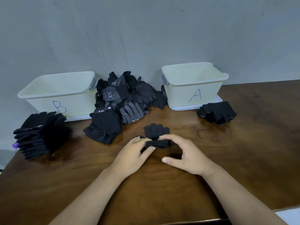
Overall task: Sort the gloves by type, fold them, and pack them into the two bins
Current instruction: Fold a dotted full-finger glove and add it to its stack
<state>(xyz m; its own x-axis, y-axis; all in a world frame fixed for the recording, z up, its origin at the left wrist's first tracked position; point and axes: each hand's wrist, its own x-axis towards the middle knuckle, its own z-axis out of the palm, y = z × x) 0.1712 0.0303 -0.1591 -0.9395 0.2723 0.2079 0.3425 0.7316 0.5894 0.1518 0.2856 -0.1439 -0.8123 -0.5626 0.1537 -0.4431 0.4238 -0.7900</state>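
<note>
Head view: a dark wooden table (pixel 243 151) set against a grey wall. At its middle lies a black glove (pixel 157 131), fingers pointing to the far side, its cuff end doubled over into a thick fold. The left hand (pixel 136 155) pinches the left end of that fold. The right hand (pixel 185 155) arches over the right end, fingertips curved onto it and thumb held apart.

On the far left stands bin B (pixel 40 106), on the far right bin A (pixel 178 95). A loose pile of unsorted gloves (pixel 125 98) lies between them. A tall left stack (pixel 39 137) of folded gloves stands in front of bin B, and a lower right stack (pixel 217 112) beside bin A.

Risks, as a judgement: the soft fold may spring open once released. The left stack leans and stands near the table's left edge, so a brush could topple it.

Bare wood lies open near the person and to the right; the pile crowds the far side just beyond the glove.
</note>
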